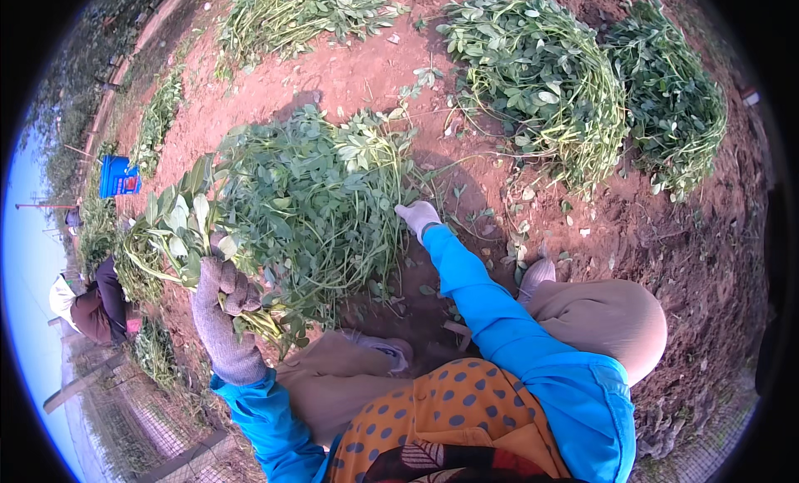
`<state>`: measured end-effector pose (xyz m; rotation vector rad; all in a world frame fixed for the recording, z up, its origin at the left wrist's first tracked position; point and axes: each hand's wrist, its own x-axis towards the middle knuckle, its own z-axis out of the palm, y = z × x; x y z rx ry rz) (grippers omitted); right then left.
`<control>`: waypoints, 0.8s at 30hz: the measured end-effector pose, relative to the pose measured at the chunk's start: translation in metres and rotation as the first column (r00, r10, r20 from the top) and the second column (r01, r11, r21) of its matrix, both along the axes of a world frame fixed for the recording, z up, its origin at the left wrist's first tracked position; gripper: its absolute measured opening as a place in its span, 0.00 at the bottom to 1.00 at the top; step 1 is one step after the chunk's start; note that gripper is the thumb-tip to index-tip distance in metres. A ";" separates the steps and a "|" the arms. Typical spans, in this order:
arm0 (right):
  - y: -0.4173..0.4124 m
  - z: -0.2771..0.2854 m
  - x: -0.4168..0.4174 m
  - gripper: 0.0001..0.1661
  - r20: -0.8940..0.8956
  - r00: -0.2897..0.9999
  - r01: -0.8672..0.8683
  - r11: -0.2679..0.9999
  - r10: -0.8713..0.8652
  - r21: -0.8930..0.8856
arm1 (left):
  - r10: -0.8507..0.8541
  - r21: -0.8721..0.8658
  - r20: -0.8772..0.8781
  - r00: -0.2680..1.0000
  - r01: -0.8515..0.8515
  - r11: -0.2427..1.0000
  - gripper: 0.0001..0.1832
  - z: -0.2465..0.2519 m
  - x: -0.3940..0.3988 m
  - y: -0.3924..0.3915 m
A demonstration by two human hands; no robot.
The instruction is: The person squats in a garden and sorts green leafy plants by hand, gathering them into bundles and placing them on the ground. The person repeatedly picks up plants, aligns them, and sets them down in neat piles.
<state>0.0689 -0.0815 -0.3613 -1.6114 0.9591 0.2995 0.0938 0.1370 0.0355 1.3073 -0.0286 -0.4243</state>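
My left hand (226,296), in a grey-brown knit glove, is closed around a bunch of leafy green stems (181,233). The leaves fan out above my fist and the stem ends poke out below it. Beside this bunch, a large heap of leafy green plants (306,196) lies on the reddish soil in front of me. My right hand (419,217), in a pale glove, reaches to the heap's right edge. Its fingers look curled near the outer stems, but whether they grip any is too small to tell.
Two more plant heaps (543,90) lie at the upper right, and another heap (306,15) at the top. A blue plastic crate (118,177) is at the left. Beyond it, a person (93,305) bends over. Wire mesh fencing (168,427) runs along the lower left.
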 end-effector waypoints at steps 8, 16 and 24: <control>0.006 -0.018 0.012 0.15 0.318 0.830 0.512 0.851 -0.458 -0.113 | -0.047 -0.042 -0.051 0.998 0.045 0.998 0.19 -0.001 0.004 -0.009; -0.066 0.089 0.014 0.11 0.344 0.731 0.433 0.790 -0.589 0.434 | -0.035 0.020 -0.078 0.996 0.037 0.999 0.20 -0.001 0.000 -0.011; -0.051 0.104 -0.007 0.11 0.562 0.355 0.648 0.630 -0.747 0.428 | -0.019 0.006 -0.059 0.998 0.019 1.000 0.20 0.004 -0.010 -0.016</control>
